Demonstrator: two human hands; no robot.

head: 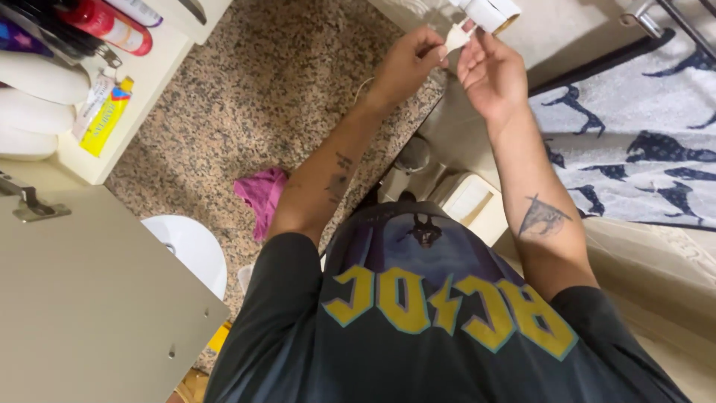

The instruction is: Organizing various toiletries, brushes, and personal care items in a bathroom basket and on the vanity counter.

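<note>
Head view, looking down my own arms. My left hand [409, 61] is closed in a pinch on a small white plastic plug [456, 36] with a thin pale cord trailing from it, held at the far edge of the speckled brown granite tabletop [246, 104]. My right hand [492, 75] is half open, its fingertips touching the plug's far side just beneath a white cylindrical fitting [488, 10] at the top of the frame; I cannot tell whether it grips the plug or only steadies it. To work well here, I judge that the pinch should stay on the plug body, not the cord, with the prongs kept square to the fitting while the right hand guides. To the left lie a crumpled pink cloth [261, 195], a round white basin [190, 250], and a cream shelf [130, 97] bearing a yellow tube [106, 118] and a red spray can [112, 27]. A grey patterned towel [634, 134] hangs at right.
</note>
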